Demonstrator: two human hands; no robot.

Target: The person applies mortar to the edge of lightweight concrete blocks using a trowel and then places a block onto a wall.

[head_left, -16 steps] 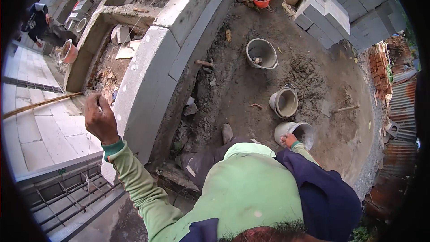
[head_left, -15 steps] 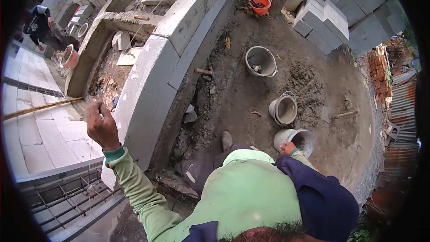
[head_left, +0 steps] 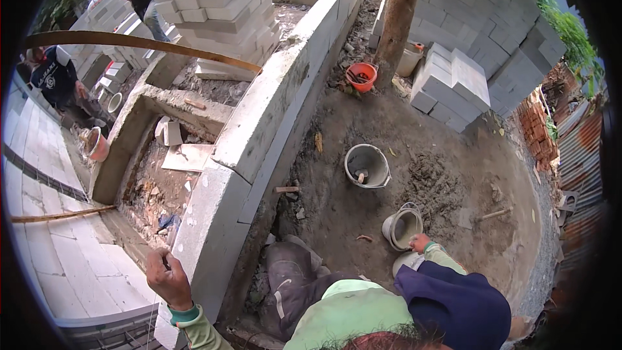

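My left hand (head_left: 169, 279) is raised at the left, beside the end of the light block wall (head_left: 206, 223). Its thumb and fingers are pinched together on a thin pale string, which shows faintly below the hand. My right hand (head_left: 420, 243) reaches forward with bent fingers at the near rim of a grey bucket (head_left: 392, 230) that has a wire handle. What those fingers hold, if anything, is hidden. Just nearer, a white bucket (head_left: 405, 261) is mostly covered by my sleeve. Farther off stands another bucket (head_left: 350, 167) with a tool in it.
Wet mortar (head_left: 433, 180) lies on the ground by a long-handled tool (head_left: 494, 214). An orange bucket (head_left: 363, 70) stands by a wooden post (head_left: 402, 19) and stacked blocks (head_left: 451, 87). Beyond the wall are a block pile (head_left: 220, 16) and co-workers (head_left: 55, 84). A bent strip (head_left: 142, 42) crosses upper left.
My view has tilted up, so the scene sits lower. My right hand has moved from the white bucket's rim toward the grey bucket. My left hand stays pinched.
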